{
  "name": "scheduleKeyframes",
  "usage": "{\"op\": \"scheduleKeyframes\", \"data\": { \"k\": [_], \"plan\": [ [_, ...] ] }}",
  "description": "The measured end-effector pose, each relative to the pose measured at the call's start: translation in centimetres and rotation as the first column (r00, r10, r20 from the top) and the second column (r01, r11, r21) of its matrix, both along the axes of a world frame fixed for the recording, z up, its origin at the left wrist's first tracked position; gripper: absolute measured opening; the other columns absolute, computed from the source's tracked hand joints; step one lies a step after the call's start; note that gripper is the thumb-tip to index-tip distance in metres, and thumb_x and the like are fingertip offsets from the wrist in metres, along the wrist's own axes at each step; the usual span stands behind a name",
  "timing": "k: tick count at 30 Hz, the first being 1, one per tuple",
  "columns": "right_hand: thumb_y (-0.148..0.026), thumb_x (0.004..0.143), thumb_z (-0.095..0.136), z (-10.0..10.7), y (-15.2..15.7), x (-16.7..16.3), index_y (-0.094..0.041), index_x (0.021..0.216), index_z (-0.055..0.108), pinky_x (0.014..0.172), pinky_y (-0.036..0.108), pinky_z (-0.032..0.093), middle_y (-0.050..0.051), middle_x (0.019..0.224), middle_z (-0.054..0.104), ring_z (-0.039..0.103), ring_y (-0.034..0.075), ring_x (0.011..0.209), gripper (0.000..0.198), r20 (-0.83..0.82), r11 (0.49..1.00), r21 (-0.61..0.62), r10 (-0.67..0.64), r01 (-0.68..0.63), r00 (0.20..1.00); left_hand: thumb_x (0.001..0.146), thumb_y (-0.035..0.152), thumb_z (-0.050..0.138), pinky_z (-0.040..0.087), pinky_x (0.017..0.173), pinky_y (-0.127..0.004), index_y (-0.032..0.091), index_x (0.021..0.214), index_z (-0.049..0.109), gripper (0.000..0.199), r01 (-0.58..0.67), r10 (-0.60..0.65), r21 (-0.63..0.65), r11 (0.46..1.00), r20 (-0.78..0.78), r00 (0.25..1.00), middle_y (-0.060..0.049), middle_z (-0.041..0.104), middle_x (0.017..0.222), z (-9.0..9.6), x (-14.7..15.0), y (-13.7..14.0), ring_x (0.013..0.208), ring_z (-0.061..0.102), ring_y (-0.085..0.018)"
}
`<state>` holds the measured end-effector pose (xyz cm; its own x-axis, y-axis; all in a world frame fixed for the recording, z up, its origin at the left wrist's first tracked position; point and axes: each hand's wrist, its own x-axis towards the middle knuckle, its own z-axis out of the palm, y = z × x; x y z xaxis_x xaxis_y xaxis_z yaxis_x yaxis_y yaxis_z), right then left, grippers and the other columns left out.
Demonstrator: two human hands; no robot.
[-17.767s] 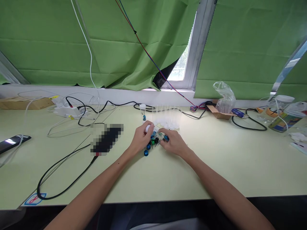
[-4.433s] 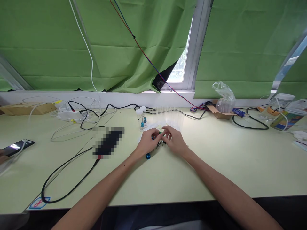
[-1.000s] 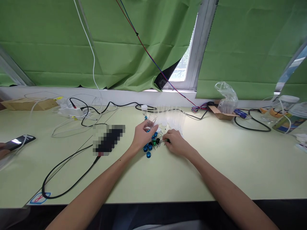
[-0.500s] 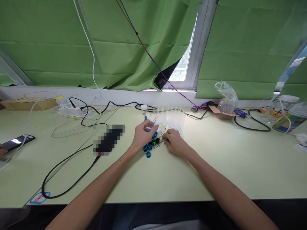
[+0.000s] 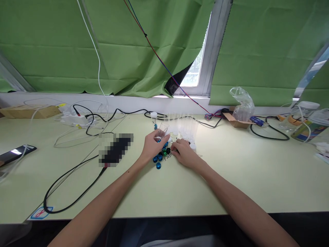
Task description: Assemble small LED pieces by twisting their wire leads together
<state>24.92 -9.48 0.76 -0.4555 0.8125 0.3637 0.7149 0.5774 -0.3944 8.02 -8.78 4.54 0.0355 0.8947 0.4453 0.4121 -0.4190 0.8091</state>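
Observation:
My left hand [image 5: 153, 143] is closed around a small clear plastic tube [image 5: 161, 132] with thin bent wire pieces in it. Below that hand lie several shiny blue round pieces [image 5: 158, 165], with a green one [image 5: 165, 152] and a black one [image 5: 168, 150] among thin metal pins. My right hand [image 5: 185, 153] rests at the right side of this pile, its fingertips pinched together low over the pins. Whatever is between those fingertips is too small to make out. Behind the hands are several clear tubes [image 5: 180, 123], and a white cap [image 5: 192, 147] shows just beyond my right hand.
A white-capped tube [image 5: 153, 115] with blue pieces stands behind my left hand. A blurred dark device [image 5: 115, 151] with a black cable lies to the left, and a phone [image 5: 17, 153] farther left. A small cardboard box [image 5: 238, 122] holding a plastic bag sits back right.
My right hand has shifted slightly left towards the pile, and the white cap beyond it shows more. My left hand keeps its hold on the clear tube.

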Motion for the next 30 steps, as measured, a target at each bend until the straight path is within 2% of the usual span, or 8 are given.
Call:
{"op": "scheduleKeyframes", "data": {
  "k": [5, 9, 15, 18, 22, 25, 27, 30],
  "plan": [
    [-0.013, 0.087, 0.055, 0.3, -0.1, 0.1, -0.018, 0.082, 0.060, 0.085, 0.037, 0.037, 0.006, 0.088, 0.058, 0.051, 0.020, 0.090, 0.008, -0.068, 0.999, -0.049, 0.004, -0.007, 0.998, 0.078, 0.048, 0.062, 0.040, 0.050, -0.021, 0.019, 0.074, 0.055, 0.031, -0.009, 0.010, 0.017, 1.000, -0.030, 1.000, 0.000, 0.057, 0.076, 0.1, -0.1, 0.0, 0.060, 0.048, -0.010],
    [-0.014, 0.084, 0.057, 1.0, 0.0, 0.4, -0.019, 0.076, 0.059, 0.081, 0.035, 0.040, 0.003, 0.081, 0.061, 0.053, 0.018, 0.084, 0.010, -0.191, 0.994, -0.101, 0.025, -0.045, 0.981, 0.079, 0.048, 0.061, 0.038, 0.051, -0.022, 0.020, 0.077, 0.056, 0.029, -0.042, 0.050, 0.067, 0.997, -0.121, 0.991, 0.001, 0.056, 0.074, 0.3, -0.2, -0.1, 0.054, 0.043, -0.008],
    [-0.031, 0.080, 0.062, 2.4, 0.2, 1.2, -0.018, 0.074, 0.061, 0.061, 0.028, 0.042, -0.001, 0.069, 0.059, 0.050, 0.013, 0.064, 0.014, -0.480, 0.952, -0.291, -0.055, -0.100, 0.875, 0.082, 0.043, 0.058, 0.034, 0.054, -0.024, 0.021, 0.078, 0.055, 0.023, -0.065, 0.125, 0.197, 0.978, -0.312, 0.942, 0.003, 0.054, 0.066, 0.3, -0.8, 0.2, 0.050, 0.039, -0.009],
    [-0.040, 0.079, 0.065, 3.1, 0.1, 1.6, -0.018, 0.074, 0.060, 0.058, 0.026, 0.040, -0.001, 0.069, 0.055, 0.047, 0.011, 0.062, 0.024, -0.664, 0.923, -0.341, -0.103, -0.177, 0.741, 0.083, 0.040, 0.056, 0.034, 0.056, -0.025, 0.020, 0.078, 0.054, 0.021, -0.031, 0.130, 0.247, 0.968, -0.395, 0.909, 0.001, 0.055, 0.066, 0.0, -1.1, 0.5, 0.055, 0.044, -0.012],
    [-0.047, 0.074, 0.070, 3.8, 0.0, 2.0, -0.019, 0.075, 0.059, 0.059, 0.026, 0.042, -0.002, 0.066, 0.051, 0.046, 0.011, 0.062, 0.030, -0.847, 0.906, -0.327, -0.157, -0.267, 0.507, 0.085, 0.038, 0.054, 0.034, 0.057, -0.026, 0.020, 0.080, 0.055, 0.018, 0.007, 0.122, 0.262, 0.965, -0.475, 0.871, -0.001, 0.058, 0.070, -0.3, -1.3, 0.8, 0.060, 0.049, -0.015],
    [-0.047, 0.072, 0.073, 4.1, 0.1, 2.1, -0.019, 0.077, 0.058, 0.060, 0.027, 0.045, 0.000, 0.073, 0.052, 0.049, 0.012, 0.066, 0.032, -0.927, 0.880, -0.297, -0.171, -0.371, 0.335, 0.085, 0.037, 0.053, 0.034, 0.058, -0.026, 0.021, 0.082, 0.056, 0.017, 0.017, 0.117, 0.248, 0.969, -0.517, 0.848, -0.002, 0.060, 0.073, -0.4, -1.4, 0.8, 0.063, 0.052, -0.016],
    [-0.047, 0.072, 0.074, 4.1, 0.1, 2.0, -0.020, 0.078, 0.058, 0.061, 0.028, 0.046, 0.002, 0.078, 0.054, 0.050, 0.013, 0.068, 0.032, -0.949, 0.870, -0.273, -0.175, -0.411, 0.261, 0.086, 0.037, 0.052, 0.035, 0.058, -0.027, 0.021, 0.085, 0.057, 0.017, 0.031, 0.109, 0.244, 0.969, -0.538, 0.836, -0.003, 0.061, 0.076, -0.5, -1.4, 0.8, 0.065, 0.054, -0.017],
    [-0.045, 0.074, 0.072, 4.1, 0.3, 1.9, -0.021, 0.079, 0.057, 0.062, 0.029, 0.046, 0.002, 0.082, 0.054, 0.050, 0.013, 0.069, 0.029, -0.964, 0.869, -0.249, -0.181, -0.427, 0.194, 0.085, 0.035, 0.053, 0.037, 0.060, -0.027, 0.021, 0.089, 0.058, 0.016, 0.063, 0.092, 0.242, 0.968, -0.578, 0.811, -0.003, 0.063, 0.080, -0.6, -1.4, 0.7, 0.067, 0.055, -0.018]
  ]
}}
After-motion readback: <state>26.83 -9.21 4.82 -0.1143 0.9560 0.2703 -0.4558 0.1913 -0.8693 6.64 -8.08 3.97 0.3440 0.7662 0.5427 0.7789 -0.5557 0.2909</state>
